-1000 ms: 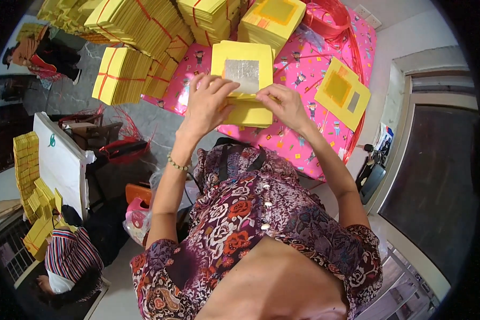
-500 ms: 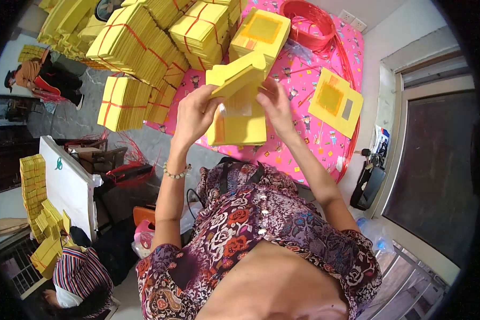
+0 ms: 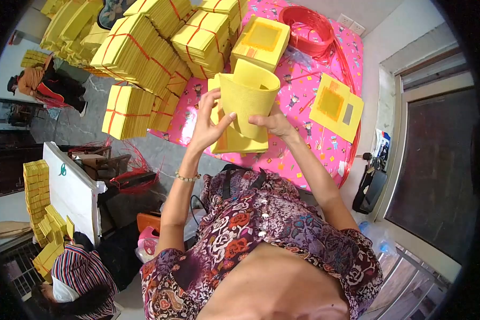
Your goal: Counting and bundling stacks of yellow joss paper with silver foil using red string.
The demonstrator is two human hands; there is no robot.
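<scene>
Between my hands a yellow paper envelope (image 3: 245,101) is bent into a curve, its upper edge curling over like a loose tube. My left hand (image 3: 210,125) grips its left side, thumb in front and fingers round the edge. On the right side, my right hand (image 3: 277,124) presses its thumb on the front, the other fingers mostly hidden behind. Beneath it lies a low stack of yellow envelopes (image 3: 242,145) at the edge of a pink patterned cloth (image 3: 290,165). The bent envelope covers much of that stack.
Tall red-tied bundles of yellow envelopes (image 3: 138,53) stand on the left. Farther back sit a yellow stack (image 3: 261,40) and a coil of red strapping (image 3: 309,50). One flat yellow envelope (image 3: 336,106) with a grey window lies right. Two people (image 3: 34,88) are at the left.
The envelope, earlier tilted with its flap folded over and clear film showing, is now curled with its plain face toward me. Both hands have come slightly lower and closer together.
</scene>
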